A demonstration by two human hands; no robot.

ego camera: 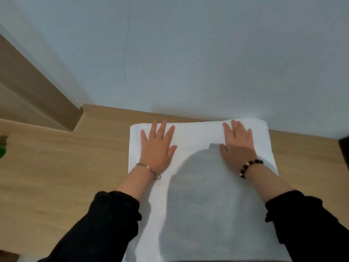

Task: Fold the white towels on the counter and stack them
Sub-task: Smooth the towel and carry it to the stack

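The left hand (158, 146) lies flat, fingers spread, on the white towel (196, 186); the right hand (238, 143) presses flat alongside (bead bracelet (250, 167) at its wrist); the towel covers the wooden counter (66, 167) beneath both.

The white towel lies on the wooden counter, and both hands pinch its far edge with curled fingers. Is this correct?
Not quite. The head view shows the white towel on the wooden counter, but the left hand and right hand do not pinch it: both rest flat on its far part, fingers straight.
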